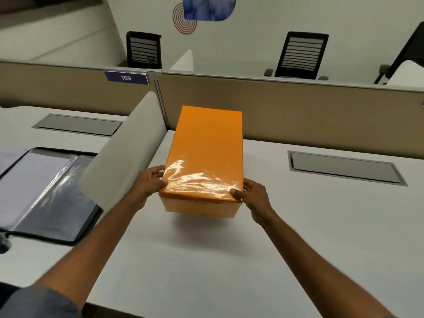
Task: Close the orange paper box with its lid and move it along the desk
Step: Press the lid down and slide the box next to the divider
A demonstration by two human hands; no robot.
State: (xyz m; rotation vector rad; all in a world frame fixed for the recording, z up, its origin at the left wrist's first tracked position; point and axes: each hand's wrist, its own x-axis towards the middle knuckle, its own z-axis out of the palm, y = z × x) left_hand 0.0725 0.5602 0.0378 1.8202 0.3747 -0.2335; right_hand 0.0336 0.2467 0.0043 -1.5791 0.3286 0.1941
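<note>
The orange paper box (202, 208) is in the middle of the white desk (206, 260), with its glossy orange lid (206, 152) seated on top. Its near end looks raised slightly off the desk, with a soft shadow under it. My left hand (150, 181) grips the near left corner of the box, thumb on the lid's edge. My right hand (253, 196) grips the near right corner, thumb pressed on the lid.
A curved white divider (124, 154) rises just left of the box. An open black folder (46, 193) lies beyond it at the left. A beige partition (298, 111) runs behind the box. A grey cable hatch (344, 167) is set in the desk at the right.
</note>
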